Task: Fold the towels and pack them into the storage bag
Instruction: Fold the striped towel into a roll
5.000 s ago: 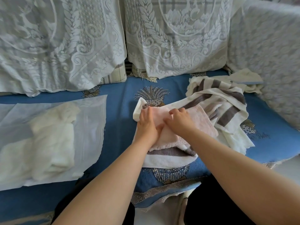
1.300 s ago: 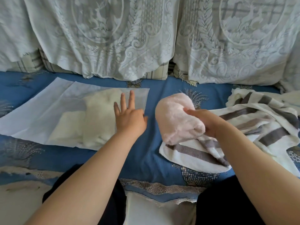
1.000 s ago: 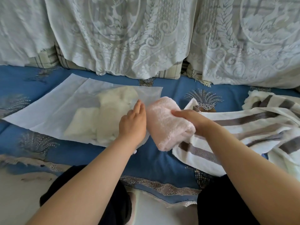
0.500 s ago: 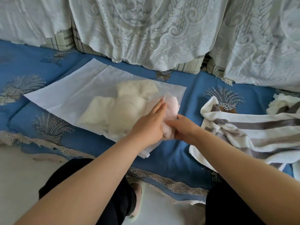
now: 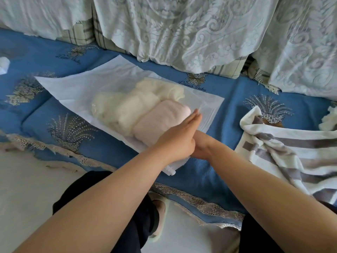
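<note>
Head view: the storage bag (image 5: 76, 88) lies flat on the blue sofa cover (image 5: 237, 99) at frame centre, with the rolled pink towel (image 5: 160, 121) inside it beside cream towels (image 5: 127, 105). The left hand (image 5: 179, 137) rests with straight, closed fingers (image 5: 195, 116) over the bag mouth, fingertips at the pink roll's upper right end. The right hand (image 5: 200, 145) is mostly hidden behind the left; its grip cannot be determined, and a striped towel (image 5: 284, 145) lies at right.
</note>
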The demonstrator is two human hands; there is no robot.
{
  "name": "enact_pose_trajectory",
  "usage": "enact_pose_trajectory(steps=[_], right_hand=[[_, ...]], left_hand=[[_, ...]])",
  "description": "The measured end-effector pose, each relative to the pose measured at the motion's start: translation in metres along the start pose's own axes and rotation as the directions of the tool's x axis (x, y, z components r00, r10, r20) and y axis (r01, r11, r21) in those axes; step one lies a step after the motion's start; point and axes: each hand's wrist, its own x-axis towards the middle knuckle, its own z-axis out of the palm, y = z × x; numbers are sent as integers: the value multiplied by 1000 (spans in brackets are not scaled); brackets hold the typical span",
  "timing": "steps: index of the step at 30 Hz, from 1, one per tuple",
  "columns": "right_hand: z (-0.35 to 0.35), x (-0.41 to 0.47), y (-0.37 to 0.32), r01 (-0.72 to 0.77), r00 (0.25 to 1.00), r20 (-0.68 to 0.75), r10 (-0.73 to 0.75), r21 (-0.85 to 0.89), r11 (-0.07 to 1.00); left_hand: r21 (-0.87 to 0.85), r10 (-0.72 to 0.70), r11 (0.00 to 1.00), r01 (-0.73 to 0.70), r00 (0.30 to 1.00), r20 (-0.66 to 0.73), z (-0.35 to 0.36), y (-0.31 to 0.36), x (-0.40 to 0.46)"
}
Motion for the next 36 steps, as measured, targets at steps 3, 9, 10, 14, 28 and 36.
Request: enact_pose_trajectory(steps=[3,9,10,14,28,36], right_hand=[[-15,-4,-2,-7,1000,-29,11,124,992],[-63,-45,-9,-140,939,-340,-40,-488,861],[-72,-58,-7,-206,910,-392,-139,-716,667],[-95,-105,12,-472,849,-473,-236,-879,62],[-126,-188,47,-131,903,-345,-255,-788,601],[-172,-228,55,-237,857,-473,-206,-715,658]], left_hand=[[-38,-26,999,22,993,-118,-10,-8,1],[-79,6,997,-23,977,-214,-13,10,8],[-76,23,996,-39,979,-201,-10,18,10],[-72,96,991,-109,982,-163,5,54,20],[-38,158,987,-156,984,79,65,97,53],[305,142,917,-256,926,350,116,99,75]])
